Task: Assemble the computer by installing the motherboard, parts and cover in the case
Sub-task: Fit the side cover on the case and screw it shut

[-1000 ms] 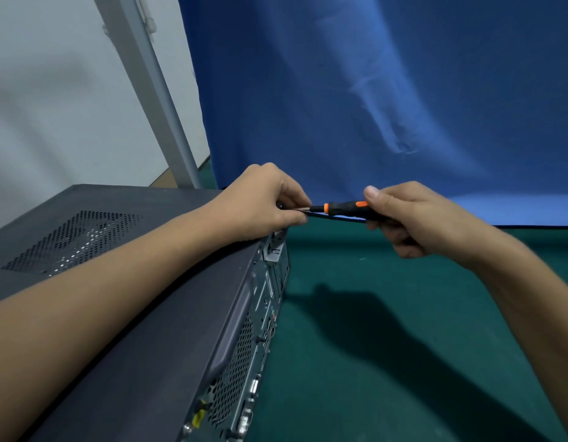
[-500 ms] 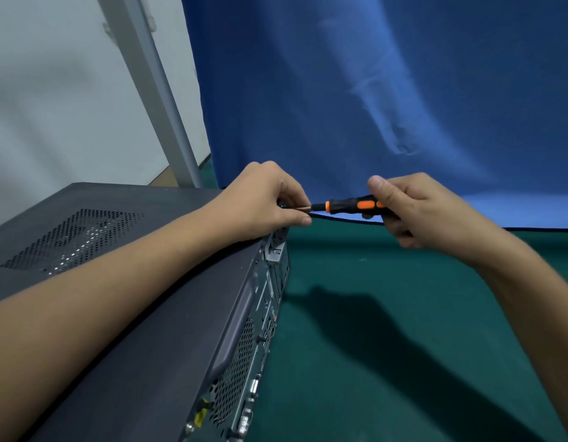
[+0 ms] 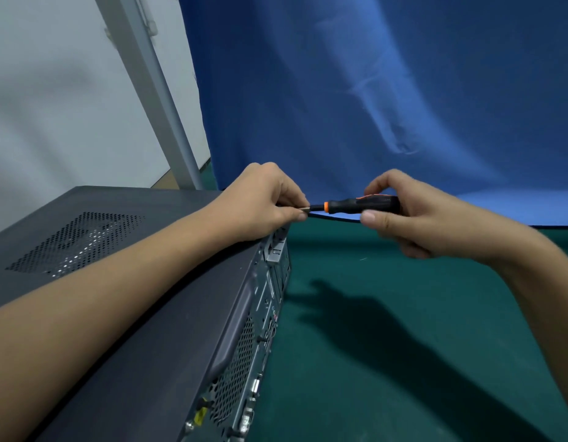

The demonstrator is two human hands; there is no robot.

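A dark grey computer case (image 3: 155,314) lies on its side at the left, its cover on and a perforated vent in the top panel. Its rear panel (image 3: 244,352) with ports and mesh faces right. My left hand (image 3: 263,199) rests on the case's far top corner, fingertips pinching the metal tip of a screwdriver (image 3: 356,205). The screwdriver is black and orange and lies level. My right hand (image 3: 410,215) grips its handle with thumb and fingers. Whatever sits at the tip is hidden by my left fingers.
A green mat (image 3: 403,330) covers the table to the right of the case. A blue cloth backdrop (image 3: 372,90) hangs behind. A grey metal post (image 3: 149,90) slants up at the back left before a white wall.
My right hand has rolled round the screwdriver handle, so more of the black grip shows and the thumb now lies under it. My left hand stays on the corner.
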